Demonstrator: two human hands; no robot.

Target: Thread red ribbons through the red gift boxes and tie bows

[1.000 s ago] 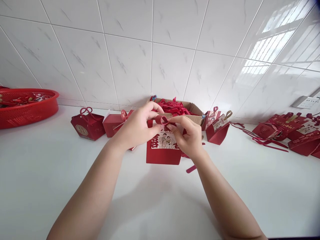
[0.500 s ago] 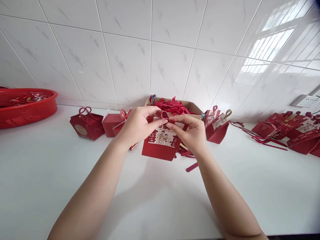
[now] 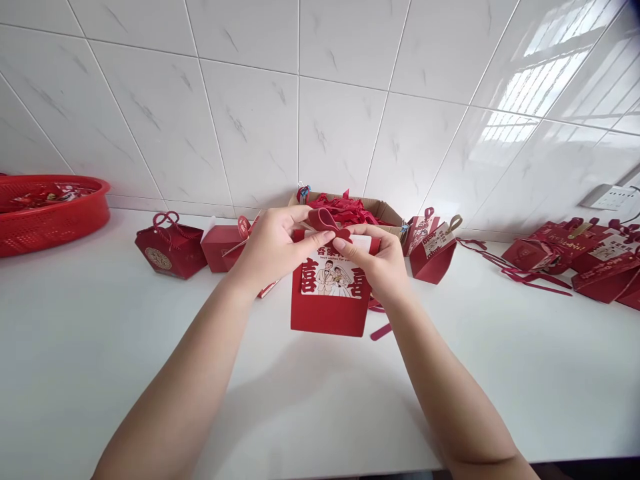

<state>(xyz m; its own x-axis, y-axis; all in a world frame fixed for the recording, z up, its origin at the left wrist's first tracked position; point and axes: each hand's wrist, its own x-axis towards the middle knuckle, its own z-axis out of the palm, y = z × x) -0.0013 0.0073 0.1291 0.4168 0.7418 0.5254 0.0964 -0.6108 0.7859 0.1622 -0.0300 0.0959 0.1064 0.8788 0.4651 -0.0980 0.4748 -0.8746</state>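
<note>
A red gift box with a printed card of a couple on its front hangs upright in front of me, above the white tabletop. A red ribbon loop stands at its top. My left hand is closed on the ribbon at the loop's base, thumb and fingers pinched together. Closed too is my right hand, with its thumb against the box's upper front and its fingers behind the top edge. The two thumbs nearly meet over the card. The box's back is hidden.
Behind it, a cardboard box holds crumpled red ribbons. A red hexagonal box stands left, and a red box with a loop right. A red plastic basket is far left. More red boxes sit far right.
The gift box has turned to face me more squarely and shifted slightly right and lower, showing more of its card. Both hands keep hold near its top.
</note>
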